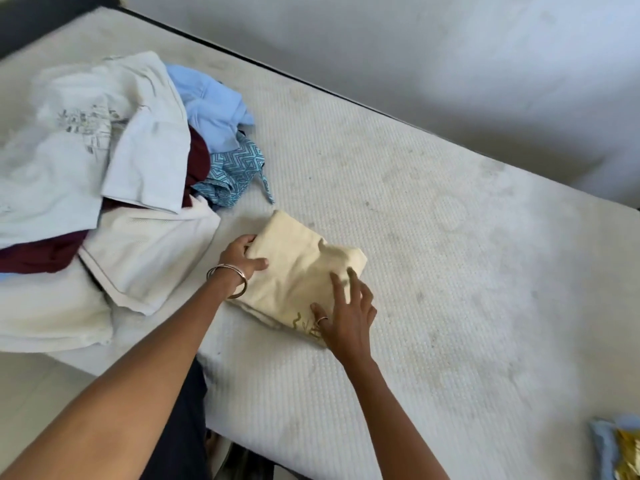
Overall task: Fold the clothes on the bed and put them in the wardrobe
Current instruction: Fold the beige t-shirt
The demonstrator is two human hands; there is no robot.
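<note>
Folded cream garment (298, 271) flat on the bed (433, 237), just right of the unfolded pile (114, 174). Left hand (239, 258) gripping its left edge, thumb on top — right hand (346, 313) resting on the near corner, fingers (337, 285) spread and straight, gripping nothing.

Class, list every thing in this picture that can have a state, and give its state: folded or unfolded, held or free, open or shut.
cream garment: folded, lying on the mattress, under both hands.
left hand: gripping the cream garment's left edge.
right hand: open, fingers spread on the garment.
pile of clothes: unfolded, heaped, untouched.
mattress: bare, stained.
</note>
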